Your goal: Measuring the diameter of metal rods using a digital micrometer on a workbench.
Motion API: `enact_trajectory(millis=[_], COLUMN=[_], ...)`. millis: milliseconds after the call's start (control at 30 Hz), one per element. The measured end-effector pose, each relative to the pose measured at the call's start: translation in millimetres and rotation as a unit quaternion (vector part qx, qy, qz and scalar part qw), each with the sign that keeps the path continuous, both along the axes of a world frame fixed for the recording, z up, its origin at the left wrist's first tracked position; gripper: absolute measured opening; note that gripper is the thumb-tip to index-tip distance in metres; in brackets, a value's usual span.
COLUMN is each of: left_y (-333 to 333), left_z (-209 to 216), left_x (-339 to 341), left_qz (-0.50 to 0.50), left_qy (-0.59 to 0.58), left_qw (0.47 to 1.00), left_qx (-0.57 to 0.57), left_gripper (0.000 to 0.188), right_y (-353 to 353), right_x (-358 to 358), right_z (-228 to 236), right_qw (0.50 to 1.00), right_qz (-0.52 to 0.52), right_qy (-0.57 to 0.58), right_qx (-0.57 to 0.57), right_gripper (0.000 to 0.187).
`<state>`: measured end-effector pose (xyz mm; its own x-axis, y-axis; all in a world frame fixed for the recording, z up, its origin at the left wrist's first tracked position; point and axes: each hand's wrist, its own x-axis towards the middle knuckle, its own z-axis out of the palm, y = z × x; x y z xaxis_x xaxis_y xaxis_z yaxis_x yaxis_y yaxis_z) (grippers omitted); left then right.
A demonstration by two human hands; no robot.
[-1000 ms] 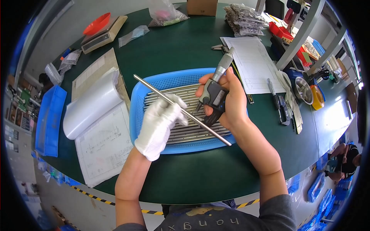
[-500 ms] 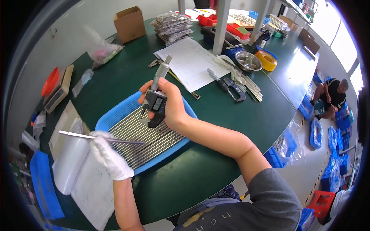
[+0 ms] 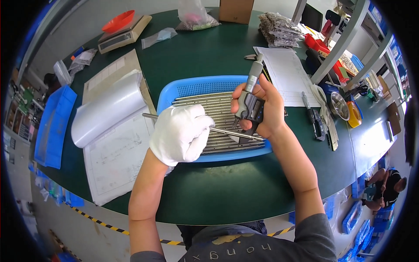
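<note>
My left hand (image 3: 179, 133), in a white glove, is closed around a thin metal rod (image 3: 231, 132). The rod slants across the front of a blue perforated basket (image 3: 257, 153), its right part passing by the lower end of a digital micrometer (image 3: 250, 107). My bare right hand (image 3: 273, 107) grips that micrometer, thimble pointing up and away. Whether its jaws touch the rod I cannot tell. Many similar metal rods (image 3: 207, 101) lie side by side in the basket beneath both hands.
Drawing sheets (image 3: 115, 168) and a rolled plastic cover (image 3: 109, 109) lie left of the basket. On the right are a paper form (image 3: 283, 78), a second micrometer (image 3: 315, 122) and a metal bowl (image 3: 339, 106). A scale (image 3: 124, 35) stands far left; a person (image 3: 386, 187) sits at right.
The view has swung, so the basket sits more level. My left hand has turned and come nearer the right one, bringing the rod beside the micrometer's lower end.
</note>
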<state>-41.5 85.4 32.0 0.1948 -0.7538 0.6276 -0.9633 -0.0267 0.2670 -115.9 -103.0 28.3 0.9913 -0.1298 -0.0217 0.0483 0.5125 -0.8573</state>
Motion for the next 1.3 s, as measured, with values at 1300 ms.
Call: enact_trajectory(millis=[1300], left_y=[-24.6], left_z=[-7.0], left_x=[-15.3], left_qz=[-0.041], left_qy=[0.082], left_qw=[0.994], left_qx=[0.064], left_gripper=[0.006], right_y=[1.6], right_x=[-3.9], right_z=[-0.9], right_qw=[0.997], right_qz=[0.064], right_qy=[0.004], right_qx=[-0.038], right_gripper=[0.061])
